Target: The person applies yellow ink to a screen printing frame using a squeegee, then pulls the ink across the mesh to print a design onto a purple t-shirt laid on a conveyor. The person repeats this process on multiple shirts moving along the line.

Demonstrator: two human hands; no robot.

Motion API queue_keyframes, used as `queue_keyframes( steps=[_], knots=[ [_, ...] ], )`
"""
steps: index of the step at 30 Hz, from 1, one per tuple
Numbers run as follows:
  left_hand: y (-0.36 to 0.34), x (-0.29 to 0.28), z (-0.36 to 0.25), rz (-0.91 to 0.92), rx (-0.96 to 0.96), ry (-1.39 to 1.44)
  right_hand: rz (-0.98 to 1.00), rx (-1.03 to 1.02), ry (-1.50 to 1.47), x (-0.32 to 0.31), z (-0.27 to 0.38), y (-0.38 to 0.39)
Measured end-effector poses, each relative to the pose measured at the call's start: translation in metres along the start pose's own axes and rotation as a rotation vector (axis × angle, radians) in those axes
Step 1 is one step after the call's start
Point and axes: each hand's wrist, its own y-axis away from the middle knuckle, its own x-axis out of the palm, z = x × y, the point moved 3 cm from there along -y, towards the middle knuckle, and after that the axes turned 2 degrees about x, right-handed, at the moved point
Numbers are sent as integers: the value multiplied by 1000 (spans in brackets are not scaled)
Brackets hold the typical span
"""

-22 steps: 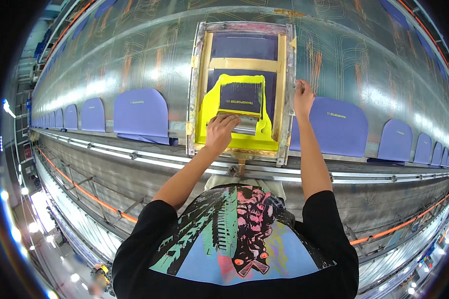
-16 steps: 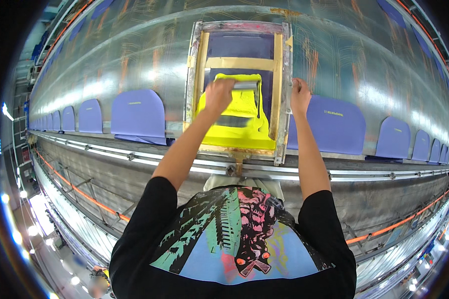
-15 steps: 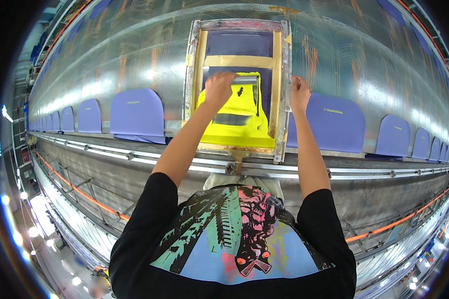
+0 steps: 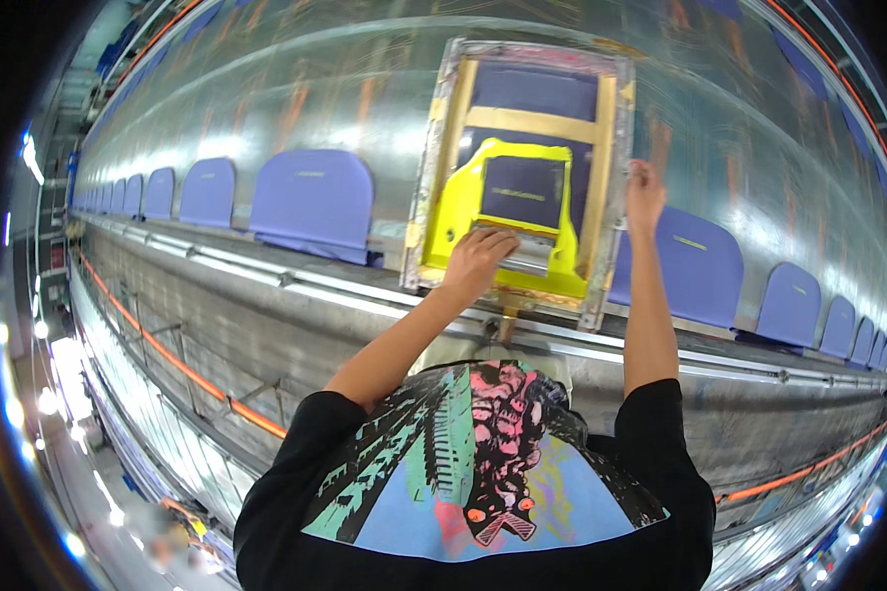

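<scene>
My left hand (image 4: 481,258) is closed on a silver squeegee (image 4: 528,259), low inside a screen-print frame (image 4: 417,223) crusted with old ink. Bright yellow ink (image 4: 447,207) surrounds a dark window with small lettering (image 4: 521,179); tan tape crosses the screen above it. My right hand (image 4: 644,187) has its fingers closed at the frame's right outer edge, gripping it. The frame sits on a long metal table (image 4: 365,69), between rows of rounded purple pieces (image 4: 310,202).
More purple pieces (image 4: 786,300) line the table's near edge to both sides. Metal rails (image 4: 217,251) run in front, with orange tubes (image 4: 184,361) below. A blurred person (image 4: 182,537) is at the lower left, away from my hands.
Since half a second ago my left hand has drawn the squeegee down toward me, baring the dark window. The whole view has shifted right and tilted slightly; my right hand stays at the frame.
</scene>
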Motion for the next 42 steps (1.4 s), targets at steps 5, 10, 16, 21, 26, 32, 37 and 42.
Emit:
queue_keyframes(
  steps=[5, 10, 16, 21, 26, 32, 37, 42],
  knots=[
    [-6, 15, -55, 102, 44, 94, -60, 39, 25, -92, 12, -11],
    [32, -12, -39, 106, -54, 161, -106, -101, -50, -67, 31, 49],
    [97, -69, -37, 144, -125, 60, -30, -7, -138, -39, 60, 127],
    [117, -86, -64, 100, -218, 13, 16, 19, -130, -53, 83, 147],
    [140, -47, 3, 110, -178, -38, 28, 37, -122, 36, 34, 136],
    [135, -13, 43, 190, -74, -104, 1, 42, -107, 85, 1, 96],
    [24, -7, 100, 89, -128, -45, 16, 46, -94, 88, 5, 91],
    [-78, -5, 141, 37, -92, -135, -13, 13, -124, 97, 5, 82]
  ],
)
